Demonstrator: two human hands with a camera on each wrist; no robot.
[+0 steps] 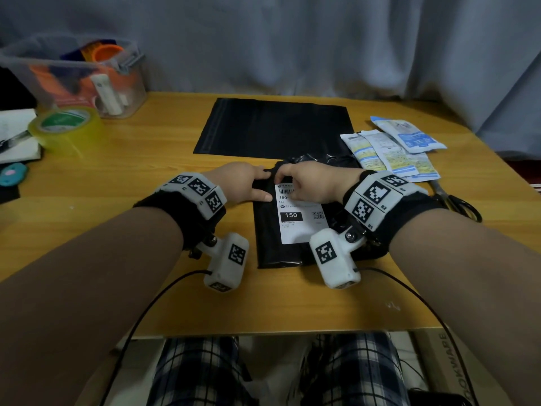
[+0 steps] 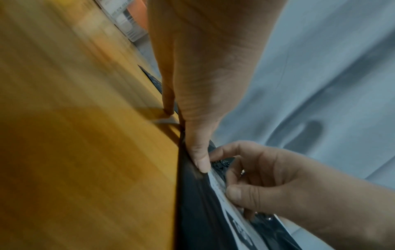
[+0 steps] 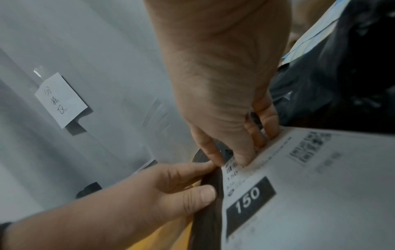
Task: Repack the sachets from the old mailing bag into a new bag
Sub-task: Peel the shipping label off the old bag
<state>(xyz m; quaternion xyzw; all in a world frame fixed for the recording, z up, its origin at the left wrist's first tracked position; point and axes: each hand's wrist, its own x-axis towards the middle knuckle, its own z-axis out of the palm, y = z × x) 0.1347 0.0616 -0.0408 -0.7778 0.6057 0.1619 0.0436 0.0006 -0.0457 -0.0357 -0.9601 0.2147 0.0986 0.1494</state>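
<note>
The old mailing bag [image 1: 270,244], black with a white label [image 1: 295,221] marked 150, lies in front of me on the wooden table [image 1: 146,177]. My left hand [image 1: 265,183] pinches its upper left edge between thumb and fingers [image 3: 205,194]. My right hand [image 1: 282,184] curls its fingertips [image 3: 243,159] onto the bag's top at the label's upper edge, thumb [image 2: 235,192] on the label. The bag's torn top [image 1: 322,159] is crumpled beyond my hands. The new bag [image 1: 275,124] lies flat and black farther back. Several blue-and-white sachets [image 1: 392,150] lie to the right.
Scissors [image 1: 456,200] lie at the right edge near the sachets. A yellow tape roll [image 1: 66,128] and a clear plastic box [image 1: 87,80] of supplies stand at the back left. A grey curtain [image 1: 292,39] hangs behind the table, with a paper note [image 3: 61,99] on it.
</note>
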